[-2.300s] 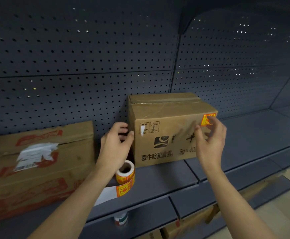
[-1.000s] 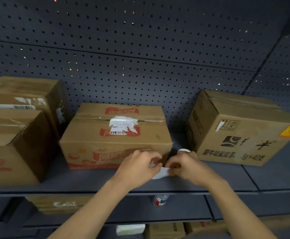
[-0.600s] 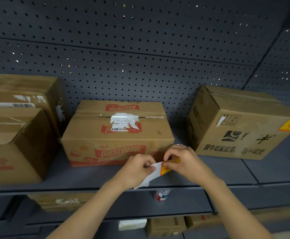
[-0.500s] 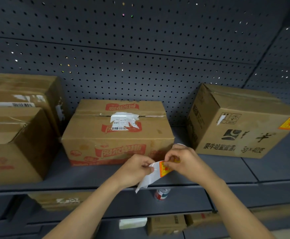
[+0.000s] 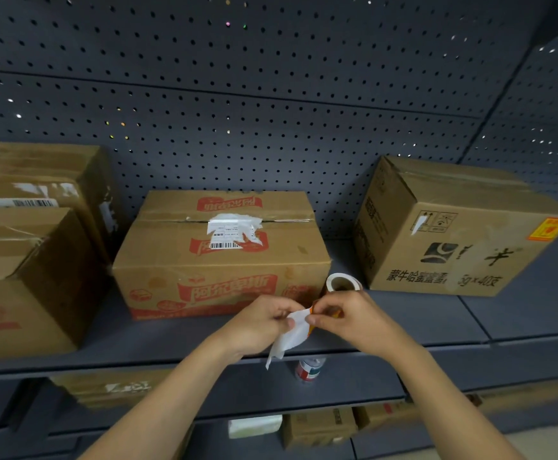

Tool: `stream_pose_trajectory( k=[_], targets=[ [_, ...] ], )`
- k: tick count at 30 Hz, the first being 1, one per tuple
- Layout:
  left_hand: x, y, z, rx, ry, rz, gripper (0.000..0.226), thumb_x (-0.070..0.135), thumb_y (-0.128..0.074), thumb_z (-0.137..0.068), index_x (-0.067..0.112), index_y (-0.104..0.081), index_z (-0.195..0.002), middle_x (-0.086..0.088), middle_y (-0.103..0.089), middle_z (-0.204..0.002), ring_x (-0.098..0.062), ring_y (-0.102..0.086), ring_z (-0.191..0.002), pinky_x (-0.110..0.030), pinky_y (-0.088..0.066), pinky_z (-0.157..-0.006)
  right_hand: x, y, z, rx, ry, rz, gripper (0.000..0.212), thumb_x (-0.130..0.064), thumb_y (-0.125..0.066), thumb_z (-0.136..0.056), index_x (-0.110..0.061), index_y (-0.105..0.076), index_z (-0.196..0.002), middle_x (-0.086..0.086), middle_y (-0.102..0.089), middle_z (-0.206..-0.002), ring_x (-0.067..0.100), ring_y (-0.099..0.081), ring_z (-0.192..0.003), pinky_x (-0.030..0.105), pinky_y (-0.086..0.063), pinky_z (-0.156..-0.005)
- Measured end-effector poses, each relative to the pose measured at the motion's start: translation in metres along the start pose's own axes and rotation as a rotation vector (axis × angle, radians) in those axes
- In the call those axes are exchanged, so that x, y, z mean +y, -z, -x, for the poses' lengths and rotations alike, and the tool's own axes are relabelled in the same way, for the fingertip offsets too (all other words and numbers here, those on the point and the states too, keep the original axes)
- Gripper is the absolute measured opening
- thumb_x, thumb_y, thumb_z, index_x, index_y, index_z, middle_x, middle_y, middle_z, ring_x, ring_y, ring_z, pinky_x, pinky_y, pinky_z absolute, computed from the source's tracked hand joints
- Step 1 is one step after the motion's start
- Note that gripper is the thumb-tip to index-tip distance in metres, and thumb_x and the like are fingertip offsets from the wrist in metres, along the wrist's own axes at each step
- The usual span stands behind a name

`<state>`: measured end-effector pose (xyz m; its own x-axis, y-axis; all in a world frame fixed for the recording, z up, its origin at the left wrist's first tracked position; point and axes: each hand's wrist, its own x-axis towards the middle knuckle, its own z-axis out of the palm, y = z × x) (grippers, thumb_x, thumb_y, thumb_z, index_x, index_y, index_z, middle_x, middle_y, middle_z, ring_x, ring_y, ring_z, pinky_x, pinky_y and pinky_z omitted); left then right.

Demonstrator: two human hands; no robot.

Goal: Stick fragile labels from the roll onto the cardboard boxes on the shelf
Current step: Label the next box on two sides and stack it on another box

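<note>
Cardboard on the shelf (image 5: 436, 322), head view: a middle box (image 5: 221, 260) with red print and a torn white barcode sticker on top; a right box (image 5: 453, 234) set at an angle; two left boxes (image 5: 22, 277), one behind the other.
Stuck sticker: an orange sticker (image 5: 549, 229) sits at the upper right corner of the right box's front face.
Label roll (image 5: 342, 283): between the middle box and the right box, just behind the right hand, hollow core showing; whether it rests on the shelf cannot be told.
Left hand (image 5: 257, 322): fingers curled, thumb and forefinger pinching the white backing strip (image 5: 287, 341), which hangs down past the shelf's front edge.
Right hand (image 5: 347, 318): fingers curled, fingertips pinching the orange fragile label (image 5: 310, 323) at the strip's top end; the hands meet before the middle box's right corner.
Behind: dark perforated back panel (image 5: 237, 111).
Below: a small bottle (image 5: 308, 368) and more cartons on lower shelves.
</note>
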<state>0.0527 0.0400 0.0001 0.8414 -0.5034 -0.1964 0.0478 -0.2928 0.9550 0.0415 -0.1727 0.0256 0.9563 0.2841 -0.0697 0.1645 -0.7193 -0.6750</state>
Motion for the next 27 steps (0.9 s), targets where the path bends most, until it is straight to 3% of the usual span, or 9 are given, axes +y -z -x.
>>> stream_pose_trajectory(
  k=[4, 7, 10, 12, 15, 17, 20, 23, 27],
  targets=[
    [0.004, -0.004, -0.001, -0.008, -0.042, -0.028, 0.026, 0.000, -0.054, -0.099, 0.016, -0.073, -0.107, -0.007, -0.075, -0.102, -0.006, -0.067, -0.091, -0.028, -0.050, -0.087, 0.001, 0.003, 0.004, -0.032, -0.002, -0.023, 0.013, -0.036, -0.070, -0.092, -0.028, -0.073, -0.082, -0.012, -0.069, -0.084, 0.003, -0.062, -0.078, 0.028, -0.051, -0.072],
    [0.007, -0.007, -0.001, -0.013, -0.038, -0.050, 0.024, 0.002, -0.052, -0.100, 0.014, -0.072, -0.108, -0.003, -0.073, -0.093, -0.001, -0.067, -0.072, -0.022, -0.053, -0.067, 0.003, 0.005, 0.006, -0.068, -0.014, -0.006, 0.013, -0.038, -0.066, -0.094, -0.029, -0.073, -0.088, -0.007, -0.071, -0.090, 0.012, -0.065, -0.087, 0.041, -0.056, -0.081],
    [0.008, -0.008, -0.002, 0.019, -0.041, -0.080, 0.027, 0.005, -0.054, -0.100, 0.022, -0.074, -0.104, -0.006, -0.075, -0.099, -0.012, -0.067, -0.084, -0.031, -0.054, -0.075, 0.002, 0.007, 0.010, -0.054, -0.011, -0.049, 0.013, -0.031, -0.064, -0.096, -0.027, -0.076, -0.093, -0.017, -0.071, -0.091, 0.002, -0.065, -0.090, 0.025, -0.052, -0.079],
    [0.009, -0.010, -0.002, 0.047, -0.038, -0.109, 0.028, 0.005, -0.055, -0.098, 0.027, -0.074, -0.097, 0.001, -0.074, -0.093, -0.010, -0.066, -0.085, -0.027, -0.051, -0.075, 0.001, 0.008, 0.012, -0.018, -0.018, -0.083, 0.013, -0.024, -0.065, -0.096, -0.025, -0.077, -0.091, -0.024, -0.070, -0.086, -0.005, -0.064, -0.087, 0.014, -0.046, -0.075],
    [0.009, -0.008, -0.004, 0.093, -0.031, -0.180, 0.026, 0.007, -0.057, -0.096, 0.028, -0.072, -0.093, 0.004, -0.073, -0.091, -0.013, -0.067, -0.089, -0.030, -0.050, -0.078, 0.003, 0.011, 0.013, 0.060, -0.061, -0.110, 0.015, -0.020, -0.067, -0.093, -0.026, -0.077, -0.083, -0.020, -0.071, -0.081, -0.003, -0.065, -0.082, 0.013, -0.046, -0.073],
    [0.008, -0.005, -0.004, 0.137, -0.014, -0.253, 0.025, 0.010, -0.059, -0.094, 0.031, -0.072, -0.090, 0.004, -0.072, -0.090, -0.014, -0.067, -0.089, -0.035, -0.052, -0.081, 0.006, 0.016, 0.014, 0.122, -0.095, -0.120, 0.017, -0.020, -0.069, -0.090, -0.028, -0.076, -0.077, -0.014, -0.071, -0.080, 0.003, -0.066, -0.082, 0.022, -0.050, -0.074],
    [0.010, -0.003, -0.002, 0.178, 0.008, -0.324, 0.024, 0.011, -0.058, -0.091, 0.030, -0.073, -0.089, 0.007, -0.069, -0.075, -0.006, -0.062, -0.073, -0.027, -0.047, -0.068, 0.009, 0.025, 0.017, 0.165, -0.134, -0.125, 0.019, -0.017, -0.068, -0.086, -0.025, -0.073, -0.070, -0.002, -0.069, -0.076, 0.016, -0.064, -0.078, 0.041, -0.053, -0.077],
    [0.015, -0.002, 0.000, 0.176, 0.018, -0.399, 0.022, 0.012, -0.059, -0.090, 0.026, -0.073, -0.097, 0.014, -0.055, -0.059, -0.002, -0.052, -0.059, -0.020, -0.037, -0.057, 0.011, 0.037, 0.021, 0.137, -0.172, -0.141, 0.022, -0.014, -0.068, -0.085, -0.024, -0.070, -0.066, 0.001, -0.067, -0.074, 0.016, -0.062, -0.076, 0.044, -0.052, -0.079],
    [0.018, -0.004, 0.002, 0.123, 0.045, -0.483, 0.020, 0.015, -0.059, -0.087, 0.031, -0.071, -0.090, 0.015, -0.052, -0.063, -0.007, -0.050, -0.069, -0.026, -0.039, -0.062, 0.010, 0.051, 0.028, 0.125, -0.158, -0.164, 0.020, -0.008, -0.067, -0.087, -0.017, -0.071, -0.069, 0.009, -0.070, -0.080, 0.030, -0.067, -0.087, 0.049, -0.053, -0.086]
  ],
)
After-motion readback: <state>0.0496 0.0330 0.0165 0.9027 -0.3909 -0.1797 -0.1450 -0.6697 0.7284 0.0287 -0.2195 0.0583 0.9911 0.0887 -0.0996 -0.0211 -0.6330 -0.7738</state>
